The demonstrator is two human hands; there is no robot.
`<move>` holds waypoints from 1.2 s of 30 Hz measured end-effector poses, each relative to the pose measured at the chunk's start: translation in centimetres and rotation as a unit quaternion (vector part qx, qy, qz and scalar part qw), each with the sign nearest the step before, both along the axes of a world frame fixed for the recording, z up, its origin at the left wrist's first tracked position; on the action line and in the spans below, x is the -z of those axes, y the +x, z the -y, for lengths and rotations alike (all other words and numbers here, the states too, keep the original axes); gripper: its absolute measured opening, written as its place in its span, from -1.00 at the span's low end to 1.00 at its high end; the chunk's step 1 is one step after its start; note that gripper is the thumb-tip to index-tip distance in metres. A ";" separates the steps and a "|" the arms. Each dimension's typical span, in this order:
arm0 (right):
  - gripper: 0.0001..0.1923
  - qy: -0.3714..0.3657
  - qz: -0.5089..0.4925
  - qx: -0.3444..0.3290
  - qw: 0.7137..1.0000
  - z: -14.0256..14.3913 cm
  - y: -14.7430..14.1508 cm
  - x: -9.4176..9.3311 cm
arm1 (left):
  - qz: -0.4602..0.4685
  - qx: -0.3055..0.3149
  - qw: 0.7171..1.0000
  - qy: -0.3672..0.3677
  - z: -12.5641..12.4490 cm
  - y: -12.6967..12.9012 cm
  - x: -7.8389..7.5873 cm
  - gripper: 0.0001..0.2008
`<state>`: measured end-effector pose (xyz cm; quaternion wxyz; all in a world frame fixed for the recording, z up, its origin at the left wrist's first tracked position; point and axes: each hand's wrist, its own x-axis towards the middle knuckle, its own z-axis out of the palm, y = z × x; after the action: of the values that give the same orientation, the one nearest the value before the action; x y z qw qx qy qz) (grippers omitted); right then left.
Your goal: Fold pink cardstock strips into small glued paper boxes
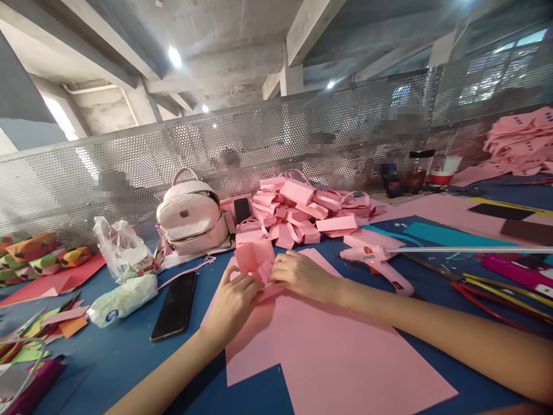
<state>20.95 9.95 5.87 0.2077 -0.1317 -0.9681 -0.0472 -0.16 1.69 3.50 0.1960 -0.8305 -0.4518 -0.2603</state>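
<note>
Both of my hands work on a small folded piece of pink paper (pixel 254 255) at the middle of the table. My left hand (pixel 238 297) is closed around its near left side, with the fingers curled. From the right, my right hand (pixel 302 275) pinches the paper's other side, and its fingertips are partly hidden. A large flat pink sheet (pixel 328 351) lies under both hands. Just beyond them rises a heap of folded pink paper pieces (pixel 298 207). A pink glue gun (pixel 380 265) with a long glue stick rests right of my right hand.
A black phone (pixel 175 305), a tissue pack (pixel 125 301) and a plastic bag (pixel 125 248) lie to the left. Behind stands a pale pink backpack (pixel 192 216) before a perforated metal screen (pixel 268 138). Red-handled scissors (pixel 470 294) and teal paper (pixel 449 235) are at right.
</note>
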 end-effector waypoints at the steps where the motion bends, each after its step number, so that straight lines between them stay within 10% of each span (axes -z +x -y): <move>1: -0.72 0.002 0.003 0.001 1.000 0.1 -0.1 0.1 | -0.001 -0.001 1.000 0.001 0.1 0.1 -0.1 -0.83; 36: -0.77 0.095 0.087 0.020 0.991 1.1 -1.0 -0.8 | -0.038 -0.003 0.999 -0.016 0.3 0.7 -0.5 -0.88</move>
<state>20.00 8.87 6.66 0.1337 -0.1262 -0.9707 -0.1544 0.54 1.38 3.96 0.2006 -0.8414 -0.4503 -0.2213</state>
